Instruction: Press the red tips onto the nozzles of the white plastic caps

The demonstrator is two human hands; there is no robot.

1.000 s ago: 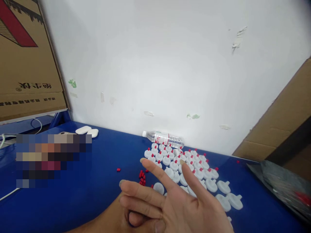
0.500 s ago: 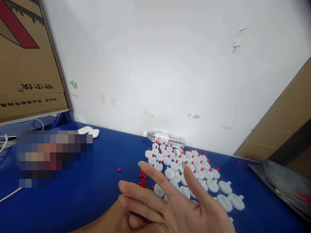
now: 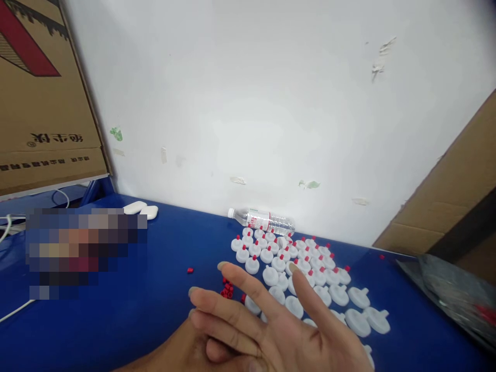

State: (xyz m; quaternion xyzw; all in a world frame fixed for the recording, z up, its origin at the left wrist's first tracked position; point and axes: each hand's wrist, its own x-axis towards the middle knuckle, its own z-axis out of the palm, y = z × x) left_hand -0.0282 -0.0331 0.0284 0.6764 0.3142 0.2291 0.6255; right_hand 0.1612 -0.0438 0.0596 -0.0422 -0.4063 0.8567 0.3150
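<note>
My right hand [image 3: 287,330] is held over the front of the table, palm toward me. Its thumb and forefinger are spread wide, the other fingers point left, and nothing lies in it. My left hand [image 3: 189,343] comes in from the lower left and clasps the little-finger side of my right hand. The left thumb presses on the right palm; its other fingers are hidden behind. Beyond the hands lie many white round plastic pieces with short spouts [image 3: 279,264], several wearing red caps. Loose red caps [image 3: 227,290] form a small pile left of them.
On the blue table [image 3: 170,248], a clear plastic bottle [image 3: 259,219] lies along the wall. Two white rounded objects [image 3: 149,212] sit at the back left. Cardboard boxes [image 3: 42,103] flank both sides. A grey plastic bag [image 3: 457,294] lies at right; a blurred patch covers the left.
The hands keep the same clasp, with only a very slight shift down. The pieces and the bottle have stayed in place.
</note>
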